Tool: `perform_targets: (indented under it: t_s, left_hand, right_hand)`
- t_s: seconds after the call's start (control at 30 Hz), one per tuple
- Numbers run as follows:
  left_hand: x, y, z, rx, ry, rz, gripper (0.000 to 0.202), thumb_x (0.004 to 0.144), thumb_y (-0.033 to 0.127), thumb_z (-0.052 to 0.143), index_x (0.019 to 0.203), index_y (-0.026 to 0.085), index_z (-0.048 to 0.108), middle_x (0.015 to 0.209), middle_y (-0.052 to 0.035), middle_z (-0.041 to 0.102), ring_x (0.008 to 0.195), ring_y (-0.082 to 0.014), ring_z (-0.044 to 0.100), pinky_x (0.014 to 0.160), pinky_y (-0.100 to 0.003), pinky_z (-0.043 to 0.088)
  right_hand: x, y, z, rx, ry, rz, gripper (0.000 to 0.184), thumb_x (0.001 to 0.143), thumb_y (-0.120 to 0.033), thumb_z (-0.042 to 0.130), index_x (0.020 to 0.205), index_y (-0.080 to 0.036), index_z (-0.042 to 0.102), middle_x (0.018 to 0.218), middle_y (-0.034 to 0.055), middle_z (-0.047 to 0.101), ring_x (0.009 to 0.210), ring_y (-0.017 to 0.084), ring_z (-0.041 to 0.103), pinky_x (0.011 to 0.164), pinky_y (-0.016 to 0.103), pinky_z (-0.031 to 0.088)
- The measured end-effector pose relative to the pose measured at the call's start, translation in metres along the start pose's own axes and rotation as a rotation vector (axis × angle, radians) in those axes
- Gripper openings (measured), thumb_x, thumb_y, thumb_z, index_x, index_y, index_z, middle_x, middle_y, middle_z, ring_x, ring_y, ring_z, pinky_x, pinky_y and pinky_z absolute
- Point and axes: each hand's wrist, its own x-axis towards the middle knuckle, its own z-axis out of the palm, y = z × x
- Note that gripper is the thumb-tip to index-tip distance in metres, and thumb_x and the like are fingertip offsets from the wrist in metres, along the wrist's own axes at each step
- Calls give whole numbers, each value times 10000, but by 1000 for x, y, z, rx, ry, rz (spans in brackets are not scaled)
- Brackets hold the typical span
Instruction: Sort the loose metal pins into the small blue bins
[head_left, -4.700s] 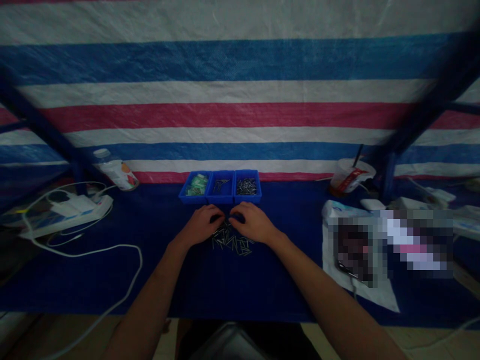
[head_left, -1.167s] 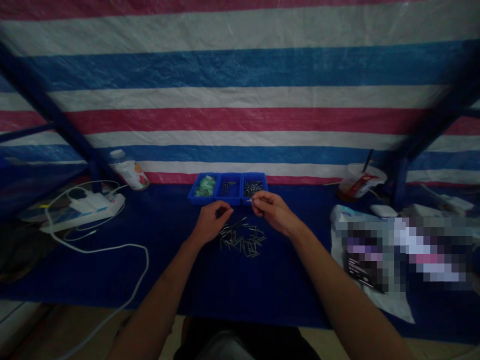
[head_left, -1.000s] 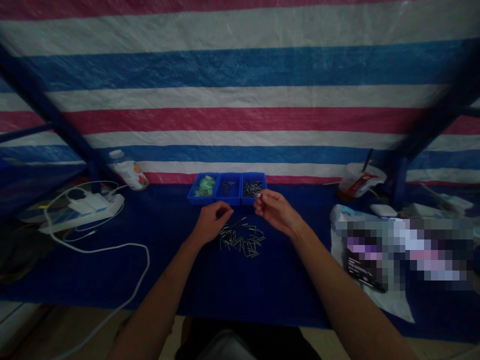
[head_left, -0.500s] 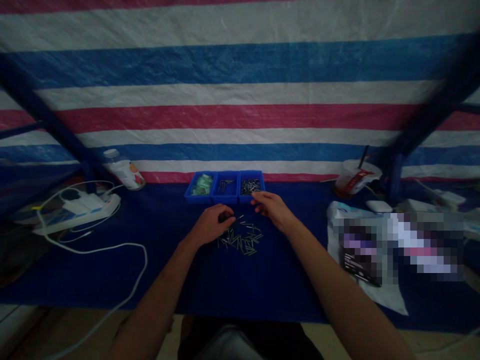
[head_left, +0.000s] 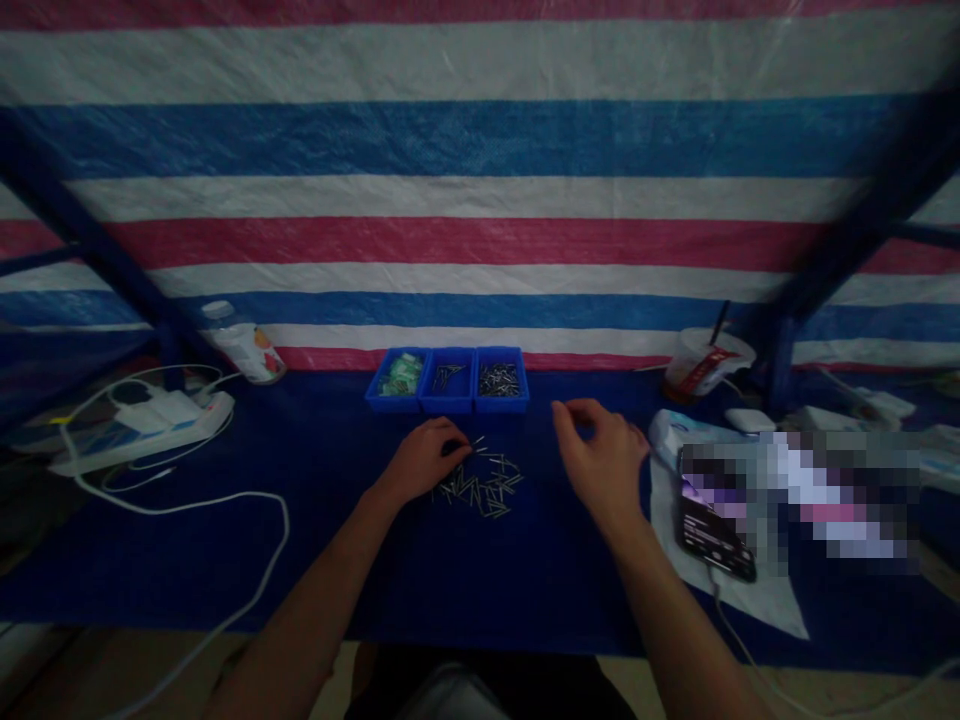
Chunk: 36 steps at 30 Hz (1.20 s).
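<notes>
My left hand [head_left: 426,462] is closed in a pinch at the left edge of a loose pile of thin metal pins [head_left: 491,488]. One slender metal pin [head_left: 479,441] sticks out from its fingertips; its exact kind is too small to make out. To the right of the pile, my right hand [head_left: 604,462] hovers over the table with fingers loosely curled, thumb apart, and nothing visible in it. Behind the pile stand three joined blue bins: the left bin [head_left: 392,405] holds small green-and-clear packets, the middle bin [head_left: 448,406] a few pins, the right bin [head_left: 502,405] many small metal pieces.
At the left are a white power strip [head_left: 187,425], a looping white cable [head_left: 281,515] and a bottle [head_left: 251,350]. On the right stand a plastic cup [head_left: 701,365] with a straw and a phone [head_left: 716,545] on a white bag [head_left: 772,605]. A striped sheet [head_left: 480,140] hangs behind.
My right hand has moved away from the right bin, rightward and nearer to me. My left hand stays by the pile, its fingertips now at the pin. The view has shifted slightly.
</notes>
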Motion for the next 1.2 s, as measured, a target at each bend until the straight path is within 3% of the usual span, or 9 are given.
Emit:
perform_targets:
  t_s: [0.07,0.2,0.33,0.47,0.63,0.73,0.8,0.93,1.2]
  left_hand:
    - [0,0,1,-3,12,6,144,881,294,617,894,210,733,932,-48,676,863,-199,630,792,-332,477]
    - [1,1,2,-25,11,-14,140,878,280,616,899,204,731,942,-45,672,836,-187,630,774,-319,473]
    - [1,1,2,-28,7,-19,137,875,276,616,894,199,728,933,-42,664,808,-177,623,760,-313,473]
    - [2,1,2,-35,7,-15,130,878,246,605,867,195,724,912,-39,661,788,-168,622,748,-301,472]
    - [4,0,5,-22,15,-18,145,891,256,586,865,193,715,904,-42,657,798,-170,619,729,-291,457]
    - [4,-1,6,-4,23,-16,137,884,243,587,866,191,712,895,-45,654,788,-173,614,699,-286,449]
    - [5,1,6,15,22,-16,129,874,220,581,856,188,704,889,-45,652,767,-172,610,682,-287,446]
    - [7,5,6,74,9,-2,121,863,182,559,829,190,675,875,-41,643,776,-179,612,704,-296,450]
    - [7,2,10,110,2,-4,119,866,179,547,822,191,658,874,-45,635,807,-196,605,727,-316,449]
  right_hand:
    - [-14,20,-17,-86,84,77,378,884,-510,459,822,-229,704,822,100,728,896,325,642,918,507,354]
    - [-24,64,-30,-177,61,257,412,848,-539,444,827,-225,710,832,139,720,940,385,624,860,538,374]
    - [-12,79,-29,-232,32,254,384,830,-512,472,835,-211,710,797,136,715,915,379,630,874,552,369]
    - [1,55,-22,-195,46,-50,337,876,-433,465,856,-187,694,829,116,721,876,309,640,889,463,388]
    - [15,-1,11,-98,-450,-378,243,920,-333,473,851,-221,678,844,66,715,757,209,640,684,313,414]
    - [24,-20,39,-222,-737,-467,170,848,-260,546,889,-221,706,906,89,723,796,238,658,668,327,422]
    - [28,-24,55,-297,-832,-494,186,806,-208,557,910,-197,711,929,130,720,827,273,664,673,352,437]
    - [29,-18,72,-306,-820,-496,193,785,-222,569,931,-201,693,928,136,713,835,274,665,688,363,453]
    - [25,-12,72,-283,-789,-502,191,781,-282,576,924,-216,685,901,118,716,814,272,667,675,349,437]
